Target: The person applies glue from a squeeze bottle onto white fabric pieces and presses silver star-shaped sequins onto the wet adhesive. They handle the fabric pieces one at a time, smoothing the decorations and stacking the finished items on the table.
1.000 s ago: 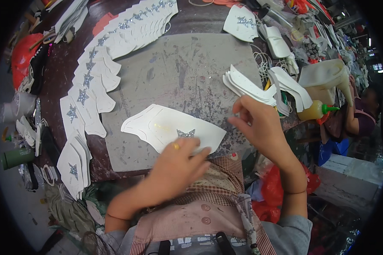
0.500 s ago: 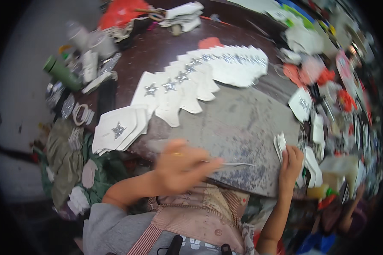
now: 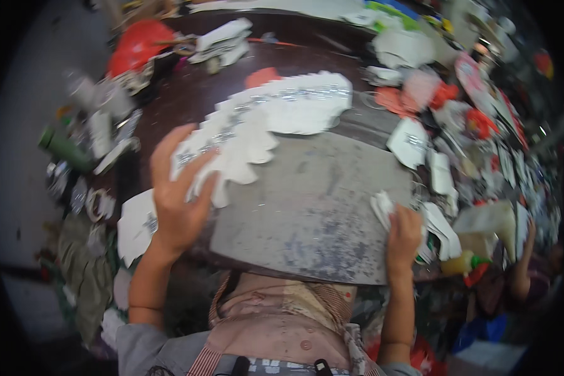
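Observation:
My left hand (image 3: 180, 191), fingers spread, is over the near left end of a fanned row of flat white cut pieces (image 3: 257, 116). Each piece in the row bears a silver star, and the pieces overlap in a curve toward the back of the table. The hand hides part of the row; whether its fingertips press on the pieces I cannot tell. Beside my left wrist lies a small pile of white star pieces (image 3: 136, 229). My right hand (image 3: 405, 235), at the right edge of the grey work board (image 3: 294, 200), pinches a few small white pieces (image 3: 381, 203).
A single white star piece (image 3: 408, 141) lies beyond my right hand, beside red plastic scraps (image 3: 398, 100). Clutter fills the right side. A green bottle (image 3: 66, 149) and a red bag (image 3: 141, 47) stand at the left. Folded white pieces (image 3: 222, 42) lie at the back.
My left hand has moved left and away from me, from above the board to the fanned row. My right hand keeps hold of the small white pieces. The view has shifted.

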Action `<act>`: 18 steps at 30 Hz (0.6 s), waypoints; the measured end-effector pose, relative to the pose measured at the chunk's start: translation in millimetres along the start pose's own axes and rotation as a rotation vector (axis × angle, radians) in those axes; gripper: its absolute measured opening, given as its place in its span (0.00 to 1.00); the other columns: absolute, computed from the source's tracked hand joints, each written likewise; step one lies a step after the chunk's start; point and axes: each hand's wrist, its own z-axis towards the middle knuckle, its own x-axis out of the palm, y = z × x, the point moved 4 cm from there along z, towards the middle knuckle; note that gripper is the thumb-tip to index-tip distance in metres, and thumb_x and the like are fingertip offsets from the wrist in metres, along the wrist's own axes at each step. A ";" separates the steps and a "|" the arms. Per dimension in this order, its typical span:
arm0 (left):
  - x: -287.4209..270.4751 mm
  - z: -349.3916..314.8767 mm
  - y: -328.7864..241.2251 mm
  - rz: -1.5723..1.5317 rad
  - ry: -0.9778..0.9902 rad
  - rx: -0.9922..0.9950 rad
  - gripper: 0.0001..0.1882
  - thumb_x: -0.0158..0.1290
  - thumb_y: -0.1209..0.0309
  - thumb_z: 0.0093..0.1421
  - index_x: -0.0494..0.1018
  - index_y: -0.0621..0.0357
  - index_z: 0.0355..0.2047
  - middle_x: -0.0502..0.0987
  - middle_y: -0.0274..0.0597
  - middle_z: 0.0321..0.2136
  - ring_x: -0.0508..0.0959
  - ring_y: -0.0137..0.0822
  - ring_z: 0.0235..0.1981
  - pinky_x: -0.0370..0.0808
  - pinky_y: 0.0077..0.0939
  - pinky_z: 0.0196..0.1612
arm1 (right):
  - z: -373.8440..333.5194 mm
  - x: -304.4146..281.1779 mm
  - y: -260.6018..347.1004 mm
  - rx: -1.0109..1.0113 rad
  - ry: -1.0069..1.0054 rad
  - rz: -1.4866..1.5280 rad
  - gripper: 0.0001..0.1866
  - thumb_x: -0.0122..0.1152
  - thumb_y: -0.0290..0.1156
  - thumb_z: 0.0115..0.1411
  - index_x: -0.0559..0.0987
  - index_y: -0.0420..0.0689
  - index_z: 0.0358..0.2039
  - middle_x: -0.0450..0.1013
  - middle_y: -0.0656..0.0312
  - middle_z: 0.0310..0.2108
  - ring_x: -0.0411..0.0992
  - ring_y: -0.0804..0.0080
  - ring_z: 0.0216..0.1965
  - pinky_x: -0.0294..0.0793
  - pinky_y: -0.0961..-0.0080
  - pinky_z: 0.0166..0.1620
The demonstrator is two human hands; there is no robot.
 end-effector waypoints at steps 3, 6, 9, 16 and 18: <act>92.7 57.0 -78.6 -0.334 0.268 0.303 0.17 0.60 0.77 0.54 0.79 0.56 0.46 0.75 0.49 0.52 0.76 0.49 0.51 0.73 0.40 0.52 | -1.6 -4.6 -2.6 -0.075 -0.083 -0.045 0.11 0.64 0.22 0.55 0.79 0.40 0.40 0.75 0.54 0.36 0.73 0.55 0.39 0.72 0.62 0.43; 245.2 78.6 -121.6 -0.392 0.522 0.260 0.14 0.57 0.65 0.61 0.77 0.57 0.44 0.78 0.47 0.36 0.79 0.50 0.42 0.75 0.45 0.44 | -1.6 -3.0 -1.4 -0.052 -0.067 -0.010 0.10 0.65 0.22 0.55 0.79 0.39 0.39 0.75 0.54 0.35 0.73 0.56 0.38 0.72 0.62 0.41; 371.5 93.7 -155.5 -0.060 0.585 0.025 0.22 0.61 0.57 0.59 0.76 0.62 0.44 0.79 0.47 0.37 0.80 0.49 0.43 0.76 0.44 0.47 | -8.0 -7.6 -9.4 -0.023 -0.110 -0.036 0.09 0.66 0.23 0.54 0.80 0.39 0.38 0.74 0.54 0.35 0.72 0.55 0.37 0.71 0.62 0.40; 450.0 102.0 -134.1 -0.093 0.658 -0.500 0.29 0.72 0.59 0.46 0.78 0.62 0.44 0.81 0.47 0.36 0.82 0.46 0.44 0.77 0.39 0.49 | -2.9 0.3 0.4 -0.064 -0.084 0.053 0.09 0.61 0.22 0.57 0.78 0.38 0.39 0.72 0.55 0.33 0.70 0.56 0.35 0.70 0.64 0.39; 454.0 102.5 -123.7 -0.241 0.670 -0.519 0.25 0.71 0.61 0.46 0.79 0.61 0.42 0.82 0.48 0.35 0.82 0.45 0.42 0.78 0.38 0.47 | -5.3 0.8 -2.5 -0.030 -0.065 0.047 0.08 0.60 0.22 0.58 0.77 0.38 0.39 0.72 0.55 0.30 0.70 0.55 0.32 0.70 0.63 0.37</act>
